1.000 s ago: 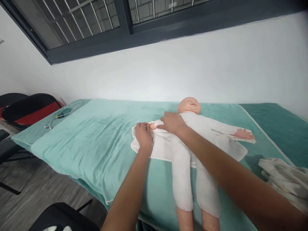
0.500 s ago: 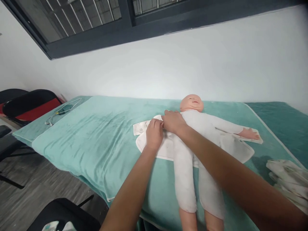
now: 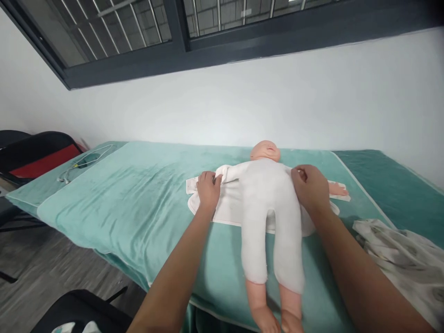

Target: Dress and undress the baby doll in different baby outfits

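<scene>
A baby doll (image 3: 268,203) with a white cloth body lies on its back on a teal blanket (image 3: 138,199), on top of an opened white garment (image 3: 227,210). My left hand (image 3: 207,188) grips the garment's sleeve around the doll's arm on the left side, fingers curled. My right hand (image 3: 310,187) rests on the doll's other arm on the right side, fingers bent and pinching the cloth there. The doll's bare hand (image 3: 338,188) sticks out past my right hand.
A crumpled patterned cloth (image 3: 398,259) lies at the right on the table. A stethoscope (image 3: 83,162) lies at the far left of the blanket. Black and red chairs (image 3: 38,155) stand at the left, another dark seat (image 3: 83,314) below. A white wall and window are behind.
My right hand has moved from the doll's left-side shoulder across to the arm on the right side. My left hand has stayed at the sleeve on the left.
</scene>
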`<state>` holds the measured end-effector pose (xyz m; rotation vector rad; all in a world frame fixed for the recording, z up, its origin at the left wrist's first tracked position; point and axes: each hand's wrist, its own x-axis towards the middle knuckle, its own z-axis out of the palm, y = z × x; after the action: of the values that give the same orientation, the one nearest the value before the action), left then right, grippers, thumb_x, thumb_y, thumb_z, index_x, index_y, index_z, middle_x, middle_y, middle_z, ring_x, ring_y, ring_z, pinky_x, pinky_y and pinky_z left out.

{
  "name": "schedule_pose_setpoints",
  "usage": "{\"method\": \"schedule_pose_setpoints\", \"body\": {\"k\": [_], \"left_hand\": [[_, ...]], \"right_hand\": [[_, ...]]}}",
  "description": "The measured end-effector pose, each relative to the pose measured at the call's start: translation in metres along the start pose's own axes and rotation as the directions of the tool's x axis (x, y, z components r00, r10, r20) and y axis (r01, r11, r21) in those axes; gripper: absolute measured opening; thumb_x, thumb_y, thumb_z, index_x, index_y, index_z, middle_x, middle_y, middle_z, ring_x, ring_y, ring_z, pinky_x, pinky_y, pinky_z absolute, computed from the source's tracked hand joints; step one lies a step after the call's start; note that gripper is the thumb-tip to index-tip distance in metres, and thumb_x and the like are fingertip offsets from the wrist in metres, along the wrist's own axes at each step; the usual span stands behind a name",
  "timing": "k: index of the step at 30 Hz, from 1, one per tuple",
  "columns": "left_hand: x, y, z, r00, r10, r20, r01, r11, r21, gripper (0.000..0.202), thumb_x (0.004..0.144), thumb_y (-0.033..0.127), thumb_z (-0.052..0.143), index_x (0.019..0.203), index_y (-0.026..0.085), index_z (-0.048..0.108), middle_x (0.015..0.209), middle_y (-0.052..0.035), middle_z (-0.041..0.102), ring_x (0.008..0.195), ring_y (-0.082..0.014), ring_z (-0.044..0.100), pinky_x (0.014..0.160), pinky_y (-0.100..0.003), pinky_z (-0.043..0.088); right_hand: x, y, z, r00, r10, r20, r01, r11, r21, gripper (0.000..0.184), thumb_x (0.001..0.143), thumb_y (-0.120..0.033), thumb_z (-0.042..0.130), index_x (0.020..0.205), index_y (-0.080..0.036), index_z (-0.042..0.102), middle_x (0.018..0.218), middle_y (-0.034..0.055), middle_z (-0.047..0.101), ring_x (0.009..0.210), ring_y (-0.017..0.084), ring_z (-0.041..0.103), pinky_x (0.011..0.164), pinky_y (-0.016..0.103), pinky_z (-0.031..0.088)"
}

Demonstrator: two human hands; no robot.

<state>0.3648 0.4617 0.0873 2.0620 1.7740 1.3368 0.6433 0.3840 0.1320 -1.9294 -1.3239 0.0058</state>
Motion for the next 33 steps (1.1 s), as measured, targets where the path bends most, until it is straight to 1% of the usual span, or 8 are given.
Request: {"method": "schedule_pose_setpoints", "body": {"k": [5,11,14,22,25,28,30,33], "left_hand": [[0.006,0.020,-0.005,0.997,0.079,0.025,-0.078,0.997,-0.011,0.015,0.093,0.034,0.051,0.084,0.022,0.054,0.091,-0.0068,0.063,0.092,-0.0240,0.055,0.080,-0.034,0.038],[0.038,0.066,0.000,0.952,-0.206,0.226,0.243,0.959,-0.148,0.021,0.090,0.030,0.050,0.072,0.024,0.042,0.067,0.0004,0.053,0.060,-0.0169,0.045,0.060,-0.029,0.032],[0.054,0.078,0.003,0.947,-0.230,0.226,0.274,0.944,-0.184,0.021,0.089,0.027,0.052,0.071,0.023,0.042,0.065,0.0010,0.051,0.059,-0.0154,0.044,0.059,-0.028,0.031],[0.087,0.096,-0.028,0.951,-0.203,0.235,0.224,0.972,-0.070,0.018,0.086,0.024,0.057,0.070,0.020,0.048,0.068,-0.0010,0.054,0.066,-0.0158,0.051,0.068,-0.029,0.040],[0.086,0.120,-0.043,0.874,-0.225,0.431,0.254,0.967,-0.010,0.017,0.080,0.020,0.064,0.067,0.018,0.053,0.066,-0.0023,0.055,0.063,-0.0163,0.053,0.067,-0.032,0.043],[0.077,0.144,-0.055,0.709,-0.205,0.675,0.377,0.919,-0.117,0.013,0.074,0.019,0.072,0.068,0.015,0.061,0.063,-0.0048,0.059,0.056,-0.0168,0.058,0.062,-0.034,0.048],[0.072,0.151,-0.059,0.639,-0.129,0.758,0.442,0.869,-0.224,0.015,0.071,0.025,0.076,0.075,0.014,0.066,0.068,-0.0075,0.065,0.054,-0.0174,0.061,0.059,-0.035,0.051],[0.067,0.141,-0.060,0.716,-0.098,0.691,0.419,0.852,-0.314,0.023,0.075,0.036,0.072,0.082,0.015,0.066,0.081,-0.0092,0.068,0.059,-0.0172,0.063,0.057,-0.032,0.052]], "right_hand": [[-0.004,0.016,-0.001,0.962,0.105,0.251,-0.084,0.992,-0.092,0.057,0.095,-0.057,0.032,0.131,-0.018,0.055,0.097,0.0162,0.072,0.096,0.036,0.065,0.083,0.047,0.048],[-0.008,0.003,0.007,0.924,-0.003,0.381,-0.155,0.910,0.385,0.067,0.092,-0.059,0.042,0.149,-0.024,0.039,0.128,0.0111,0.064,0.117,0.029,0.061,0.102,0.045,0.046],[-0.013,-0.005,0.015,0.904,-0.065,0.423,-0.209,0.796,0.568,0.076,0.088,-0.063,0.050,0.152,-0.025,0.031,0.146,0.0129,0.049,0.140,0.027,0.042,0.112,0.044,0.040],[-0.021,-0.015,0.024,0.734,-0.212,0.646,-0.365,0.678,0.637,0.096,0.081,-0.066,0.061,0.156,-0.030,0.012,0.159,0.0157,0.029,0.151,0.023,0.019,0.120,0.047,0.025],[-0.020,-0.010,0.033,0.742,-0.229,0.630,-0.327,0.697,0.639,0.097,0.081,-0.069,0.058,0.156,-0.029,0.011,0.159,0.0161,0.031,0.152,0.023,0.017,0.119,0.048,0.026],[-0.019,-0.008,0.037,0.752,-0.241,0.614,-0.308,0.695,0.650,0.099,0.081,-0.070,0.058,0.156,-0.025,0.010,0.158,0.0177,0.032,0.152,0.023,0.017,0.119,0.046,0.026],[-0.019,-0.008,0.035,0.745,-0.232,0.625,-0.315,0.704,0.637,0.099,0.082,-0.069,0.057,0.156,-0.023,0.010,0.157,0.0185,0.032,0.150,0.023,0.022,0.120,0.044,0.027],[-0.020,-0.009,0.031,0.735,-0.238,0.635,-0.307,0.718,0.624,0.097,0.084,-0.067,0.056,0.156,-0.023,0.009,0.158,0.0183,0.032,0.147,0.023,0.030,0.120,0.043,0.026]]}}
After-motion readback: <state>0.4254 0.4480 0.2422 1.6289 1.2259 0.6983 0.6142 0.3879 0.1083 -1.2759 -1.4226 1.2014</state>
